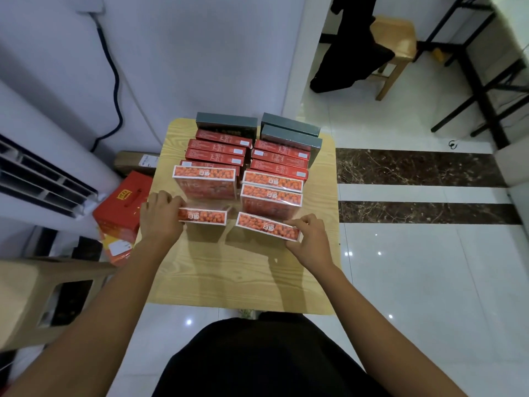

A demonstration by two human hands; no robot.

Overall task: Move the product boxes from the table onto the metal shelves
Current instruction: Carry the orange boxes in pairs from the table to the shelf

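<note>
Boxes (272, 193): two rows on the table (229, 276), running near to far. Orange-printed ones are nearest, red boxes (217, 146) stand behind them, and grey boxes (226, 120) are at the far edge.
Left box (202, 216): nearest in the left row, orange face up, apart from the box behind it. Its shadow falls on the table just near of it.
Left hand (160, 216): fingers curled round the left end of that box, gripping it.
Right box (267, 226): nearest in the right row, skewed, its right end nearer.
Right hand (307, 242): thumb and fingers pinch the right end of that box.
Left of table: a red carton (123, 202) on the floor, beside a white air conditioner (43, 179).
Far right: a wooden stool (393, 38) on pale tiles, dark cloth draped over it.
</note>
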